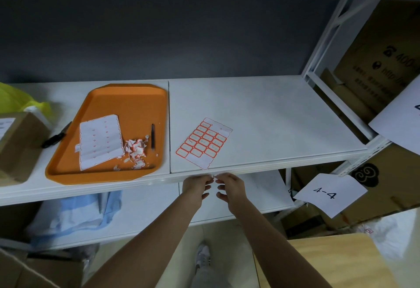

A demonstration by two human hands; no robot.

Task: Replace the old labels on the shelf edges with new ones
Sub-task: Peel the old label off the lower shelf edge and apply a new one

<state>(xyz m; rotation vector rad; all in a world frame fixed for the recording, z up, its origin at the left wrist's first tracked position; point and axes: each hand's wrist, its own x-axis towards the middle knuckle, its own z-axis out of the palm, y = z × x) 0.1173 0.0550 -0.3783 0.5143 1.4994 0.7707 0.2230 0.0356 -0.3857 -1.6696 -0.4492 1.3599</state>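
Note:
A sheet of red-bordered labels (204,143) lies on the white shelf (272,117), near its front edge (261,165). Just below that sheet, my left hand (197,186) and my right hand (230,187) meet at the shelf edge, fingertips pinching a small white label (213,176) between them against the edge. The label is mostly hidden by my fingers. On the orange tray (127,97) to the left lie a used backing sheet (100,141), torn old label scraps (136,150) and a dark pen (153,136).
A black marker (56,135) lies left of the tray beside a cardboard box (20,142) and a yellow bag (16,99). Cardboard boxes (381,60) stand at right, with paper signs, one reading 4-4 (327,194). Blue cloth (79,212) sits on the lower shelf. A wooden surface (329,262) is at bottom right.

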